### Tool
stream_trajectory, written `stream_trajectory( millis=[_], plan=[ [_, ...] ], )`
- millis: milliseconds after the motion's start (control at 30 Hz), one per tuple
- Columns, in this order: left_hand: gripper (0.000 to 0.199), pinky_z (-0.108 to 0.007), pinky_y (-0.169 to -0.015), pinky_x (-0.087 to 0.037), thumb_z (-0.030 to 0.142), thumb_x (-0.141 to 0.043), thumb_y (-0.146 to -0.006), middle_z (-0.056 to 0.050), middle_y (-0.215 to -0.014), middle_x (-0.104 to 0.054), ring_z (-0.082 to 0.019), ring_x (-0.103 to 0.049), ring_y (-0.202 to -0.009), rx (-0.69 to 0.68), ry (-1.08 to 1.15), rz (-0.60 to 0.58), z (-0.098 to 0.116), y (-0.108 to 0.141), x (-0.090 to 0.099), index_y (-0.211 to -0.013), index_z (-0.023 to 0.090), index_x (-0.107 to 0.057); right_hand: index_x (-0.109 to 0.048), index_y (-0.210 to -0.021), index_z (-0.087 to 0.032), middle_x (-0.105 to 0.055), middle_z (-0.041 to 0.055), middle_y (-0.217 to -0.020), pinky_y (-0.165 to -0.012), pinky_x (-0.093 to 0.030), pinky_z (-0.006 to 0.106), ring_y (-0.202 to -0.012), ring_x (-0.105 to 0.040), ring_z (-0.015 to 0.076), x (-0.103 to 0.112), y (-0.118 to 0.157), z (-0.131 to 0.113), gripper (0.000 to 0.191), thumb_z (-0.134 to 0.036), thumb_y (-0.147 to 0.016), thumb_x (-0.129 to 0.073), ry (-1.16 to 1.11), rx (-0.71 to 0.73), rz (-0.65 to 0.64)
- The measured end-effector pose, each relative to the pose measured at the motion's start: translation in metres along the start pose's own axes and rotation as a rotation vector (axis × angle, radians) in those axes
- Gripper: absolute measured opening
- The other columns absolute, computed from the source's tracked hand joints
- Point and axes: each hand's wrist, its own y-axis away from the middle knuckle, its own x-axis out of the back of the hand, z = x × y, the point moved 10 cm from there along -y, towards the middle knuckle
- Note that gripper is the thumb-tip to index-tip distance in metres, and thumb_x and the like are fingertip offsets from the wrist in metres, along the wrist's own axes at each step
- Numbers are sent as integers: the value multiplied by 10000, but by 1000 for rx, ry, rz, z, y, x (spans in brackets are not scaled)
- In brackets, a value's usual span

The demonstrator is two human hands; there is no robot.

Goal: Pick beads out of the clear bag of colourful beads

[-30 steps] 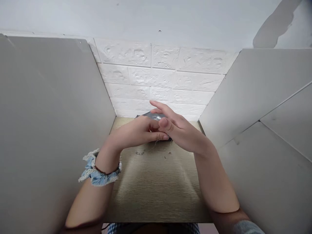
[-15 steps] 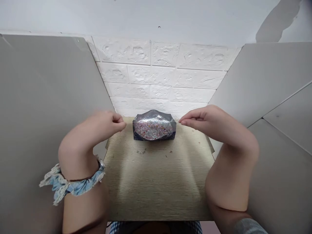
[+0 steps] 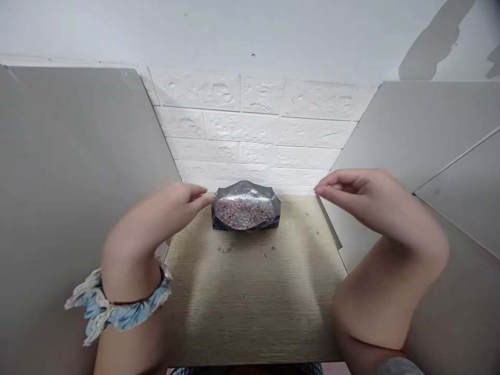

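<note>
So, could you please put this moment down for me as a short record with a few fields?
Setting: wooden table between grey panels, white brick wall behind
Bag: shiny pouch of small mixed-colour beads, at the table's far edge
Left hand: raised, fingertips close to the pouch's left side, contact unclear
Right hand: raised right of the pouch, fingers pinched, apart from it
Wrist: blue scrunchie on the left
Table: a few loose beads
</note>
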Motion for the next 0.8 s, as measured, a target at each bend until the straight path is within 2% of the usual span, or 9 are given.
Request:
stream_trajectory(
  millis=[100, 167, 233, 333, 500, 600, 700, 800],
  plan=[
    [474, -287, -662, -405, 520, -266, -810, -41, -796, -605, -176, -539, -758, -175, 173, 30, 50, 5, -3, -929, 198, -592, -608, -713, -194, -568, -8, -622, -496, -326, 215, -545, -467, 93, -27, -3, -31, 202, -330, -777, -472, -26, 146, -99],
    [500, -279, -688, -404, 520, -210, -828, -37, -820, -595, -161, -533, -774, -333, 335, -95, 84, 12, -18, -952, 194, -568, -609, -715, -196, -555, -19, -593, -492, -312, 206, -521, -445, 77, -41, -3, -50, 185, -293, -784, -467, -45, 250, -130],
    [483, -269, -677, -401, 515, -220, -830, -34, -802, -583, -147, -522, -751, -418, 432, -218, 104, 18, -32, -940, 188, -558, -605, -694, -186, -555, -22, -595, -508, -309, 199, -529, -442, 68, -51, -1, -65, 185, -250, -788, -459, -65, 347, -139],
    [395, -238, -589, -380, 482, -327, -811, -16, -721, -548, -122, -486, -662, -390, 453, -241, 105, 15, -40, -896, 179, -564, -605, -691, -172, -561, -20, -614, -523, -307, 194, -555, -451, 65, -55, 0, -75, 179, -207, -783, -455, -90, 419, -126],
    [296, -204, -440, -281, 434, -465, -739, 17, -546, -456, -82, -392, -494, -282, 410, -313, 86, 7, -49, -706, 164, -582, -625, -730, -174, -554, -23, -602, -520, -299, 190, -552, -445, 62, -59, 3, -80, 160, -182, -768, -469, -118, 476, -168],
    [300, -203, -417, -275, 428, -492, -712, 20, -467, -434, -75, -382, -439, -217, 461, -396, 78, 6, -54, -603, 157, -560, -631, -729, -172, -553, -20, -600, -515, -298, 189, -546, -440, 60, -58, 4, -83, 165, -185, -771, -472, -164, 490, -165],
    [318, -203, -420, -297, 431, -503, -699, 13, -427, -454, -77, -401, -421, -213, 532, -457, 80, 8, -54, -536, 159, -532, -640, -738, -174, -545, -20, -582, -507, -300, 188, -530, -431, 58, -56, 2, -84, 150, -203, -766, -496, -211, 487, -153],
    [343, -202, -418, -296, 441, -500, -698, 10, -419, -469, -72, -390, -410, -217, 476, -416, 78, 8, -47, -500, 161, -520, -648, -750, -178, -556, -13, -593, -503, -309, 192, -529, -439, 63, -54, 1, -79, 153, -247, -766, -513, -213, 463, -164]
  ],
)
